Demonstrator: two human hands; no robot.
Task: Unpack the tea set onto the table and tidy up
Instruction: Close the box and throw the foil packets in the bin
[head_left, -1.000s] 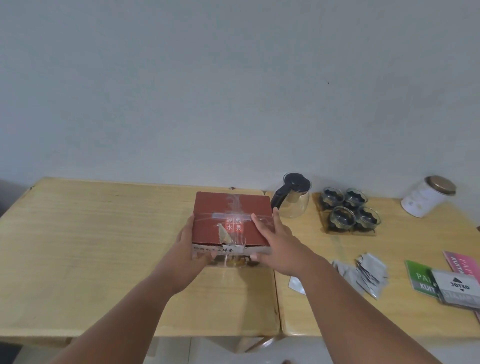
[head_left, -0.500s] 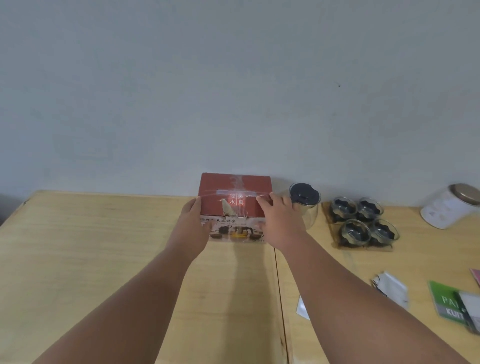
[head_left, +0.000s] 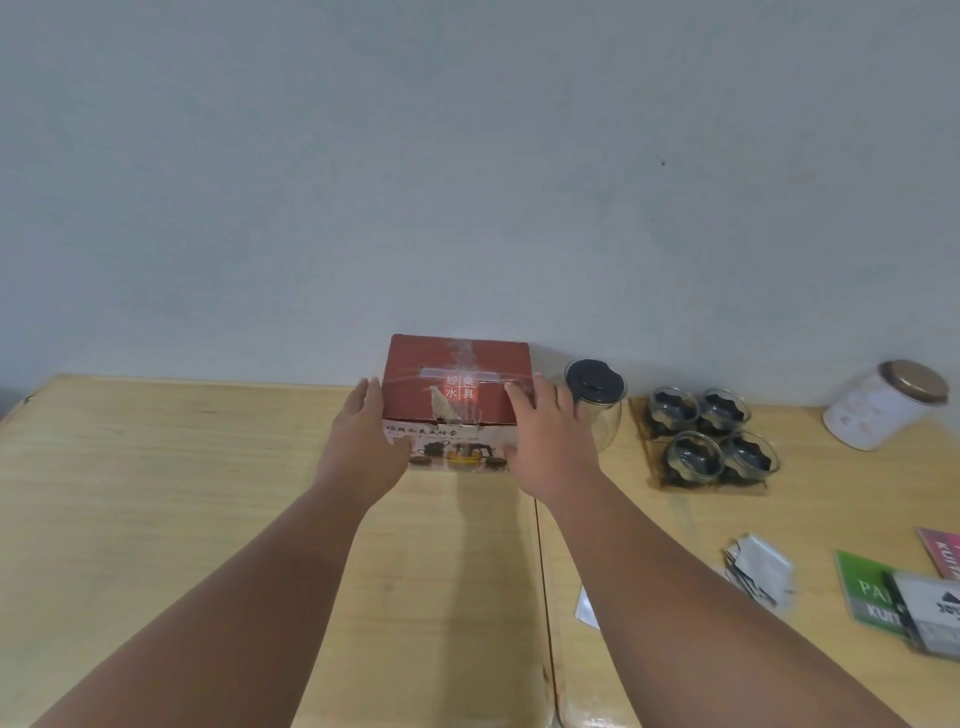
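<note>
The red tea set box (head_left: 457, 387), closed and taped, stands on the wooden table (head_left: 171, 483) against the back wall. My left hand (head_left: 366, 441) presses flat on its left side and my right hand (head_left: 545, 431) on its right side. Right of the box stands a glass teapot (head_left: 597, 397) with a black lid, partly behind my right hand. Further right, several glass cups (head_left: 709, 436) sit together on a small wooden tray.
A white canister (head_left: 883, 405) with a gold lid lies tilted at the far right. Small white packets (head_left: 761, 569) and green, grey and pink sachets (head_left: 904, 597) lie on the right table. A seam (head_left: 543, 571) joins two tables.
Both hands have pushed the box away from me, from the middle of the table back to the wall beside the teapot. The view has moved closer to the table.
</note>
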